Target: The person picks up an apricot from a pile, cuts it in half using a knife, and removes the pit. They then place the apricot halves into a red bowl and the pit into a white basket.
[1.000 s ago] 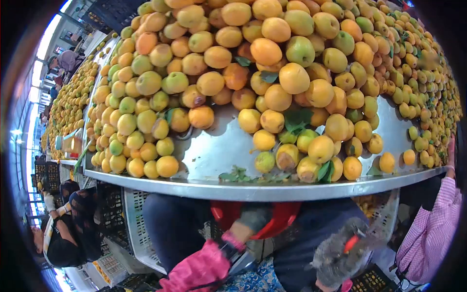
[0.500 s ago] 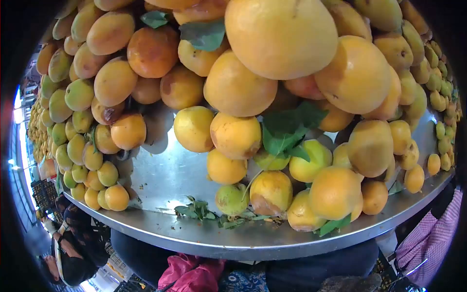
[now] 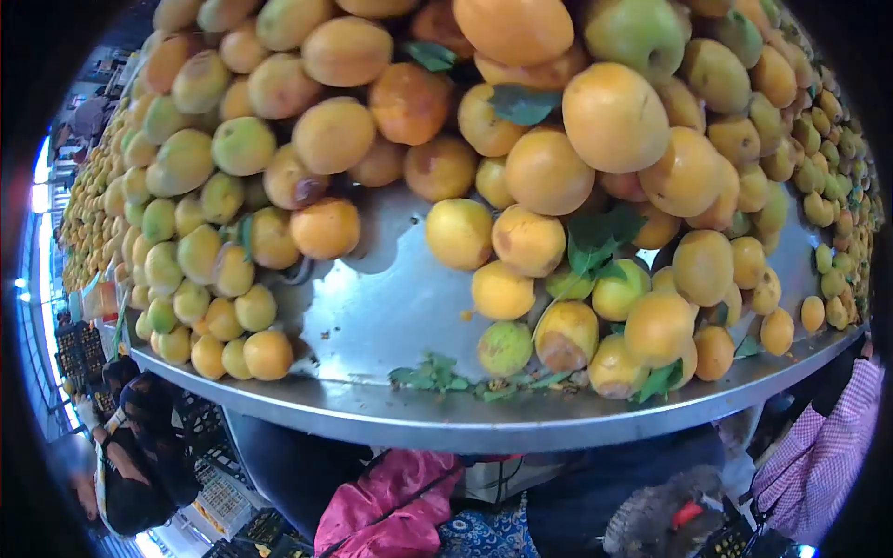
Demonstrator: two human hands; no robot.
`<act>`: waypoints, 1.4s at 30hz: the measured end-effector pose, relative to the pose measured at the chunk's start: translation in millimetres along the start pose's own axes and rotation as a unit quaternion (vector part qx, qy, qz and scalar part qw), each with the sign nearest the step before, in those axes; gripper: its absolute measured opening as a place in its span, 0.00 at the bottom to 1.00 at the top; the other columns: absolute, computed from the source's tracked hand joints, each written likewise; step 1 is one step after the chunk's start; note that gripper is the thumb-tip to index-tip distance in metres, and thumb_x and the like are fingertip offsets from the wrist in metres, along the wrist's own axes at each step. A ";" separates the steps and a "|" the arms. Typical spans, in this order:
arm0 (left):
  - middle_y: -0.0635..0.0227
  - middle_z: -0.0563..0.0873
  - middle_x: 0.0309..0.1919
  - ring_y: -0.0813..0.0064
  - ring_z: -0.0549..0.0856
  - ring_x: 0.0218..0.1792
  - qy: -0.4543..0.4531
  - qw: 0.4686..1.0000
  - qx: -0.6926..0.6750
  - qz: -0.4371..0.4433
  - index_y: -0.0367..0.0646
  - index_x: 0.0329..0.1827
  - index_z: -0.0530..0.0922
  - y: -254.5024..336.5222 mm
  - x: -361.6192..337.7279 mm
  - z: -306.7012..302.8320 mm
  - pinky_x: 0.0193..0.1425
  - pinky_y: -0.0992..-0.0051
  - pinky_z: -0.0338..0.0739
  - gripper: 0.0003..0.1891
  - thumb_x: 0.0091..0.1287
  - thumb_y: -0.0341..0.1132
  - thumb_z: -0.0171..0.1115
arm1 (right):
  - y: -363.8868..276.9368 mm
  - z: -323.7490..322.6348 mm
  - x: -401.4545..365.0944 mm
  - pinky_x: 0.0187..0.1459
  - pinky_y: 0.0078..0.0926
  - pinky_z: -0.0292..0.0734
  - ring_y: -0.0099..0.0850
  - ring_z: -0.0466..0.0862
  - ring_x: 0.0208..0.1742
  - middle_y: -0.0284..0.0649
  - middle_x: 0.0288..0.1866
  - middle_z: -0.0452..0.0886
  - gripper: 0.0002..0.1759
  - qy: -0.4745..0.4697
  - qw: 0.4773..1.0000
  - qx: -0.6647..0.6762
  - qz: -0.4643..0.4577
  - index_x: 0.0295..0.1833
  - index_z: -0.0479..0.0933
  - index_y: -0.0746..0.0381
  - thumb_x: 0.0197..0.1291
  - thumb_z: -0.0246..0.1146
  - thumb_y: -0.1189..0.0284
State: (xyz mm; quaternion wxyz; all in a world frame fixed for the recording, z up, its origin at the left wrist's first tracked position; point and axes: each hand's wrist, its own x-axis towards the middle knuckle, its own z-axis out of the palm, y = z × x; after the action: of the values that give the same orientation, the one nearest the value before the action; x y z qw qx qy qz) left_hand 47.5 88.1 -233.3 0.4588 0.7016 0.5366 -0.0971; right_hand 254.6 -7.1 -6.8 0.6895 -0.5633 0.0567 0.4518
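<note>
Neither of my hands shows in the head view. A heap of yellow-orange fruits that look like apricots (image 3: 551, 171) covers much of a shiny metal tray (image 3: 363, 316). Some fruits are greenish, such as the one (image 3: 505, 348) near the front rim. A fruit with a brown patch (image 3: 566, 337) lies beside it. Dark green leaves (image 3: 603, 236) are tucked among the fruits, and loose leaf scraps (image 3: 430, 372) lie along the rim.
Below the rim are pink cloth (image 3: 391, 507), blue patterned fabric (image 3: 484, 534) and a grey fuzzy thing with a red patch (image 3: 665, 516), which I cannot identify. A person in dark clothes (image 3: 139, 465) is at lower left, near black crates (image 3: 82, 353). Checked cloth (image 3: 819, 456) hangs at right.
The view has shifted, so the left fruits sit further right and the front rim higher. The fruits at top centre look smaller. More of the pink cloth and grey fuzzy thing shows.
</note>
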 end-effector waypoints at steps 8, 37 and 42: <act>0.58 0.84 0.54 0.54 0.81 0.55 0.007 0.992 -0.101 0.069 0.47 0.56 0.79 55.1 -70.3 -88.1 0.63 0.60 0.74 0.23 0.63 0.51 0.63 | -32.1 113.7 -35.0 0.18 0.19 0.70 0.22 0.77 0.16 0.33 0.21 0.77 0.10 -0.179 0.926 -0.328 -0.053 0.43 0.79 0.68 0.58 0.67 0.74; 0.43 0.82 0.46 0.50 0.85 0.42 0.443 0.856 -0.046 0.264 0.29 0.55 0.75 89.9 -235.1 -104.0 0.47 0.61 0.80 0.21 0.59 0.28 0.62 | 35.0 103.6 -91.4 0.41 0.27 0.81 0.32 0.88 0.39 0.44 0.37 0.86 0.15 -0.375 0.779 -0.445 -0.235 0.49 0.79 0.65 0.59 0.69 0.70; 0.40 0.81 0.46 0.48 0.85 0.38 0.315 0.897 -0.051 0.308 0.27 0.56 0.73 80.9 -240.4 -125.1 0.40 0.60 0.82 0.23 0.57 0.28 0.63 | 26.2 101.4 -93.4 0.42 0.27 0.81 0.32 0.88 0.40 0.44 0.37 0.86 0.15 -0.398 0.749 -0.482 -0.218 0.49 0.79 0.65 0.59 0.69 0.70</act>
State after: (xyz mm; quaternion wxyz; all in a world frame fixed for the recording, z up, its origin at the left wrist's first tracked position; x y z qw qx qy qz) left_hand -26.4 21.8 31.5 0.3080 0.8013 0.4146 0.3020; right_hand 138.3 23.5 65.4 0.3658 -0.5869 -0.5729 0.4400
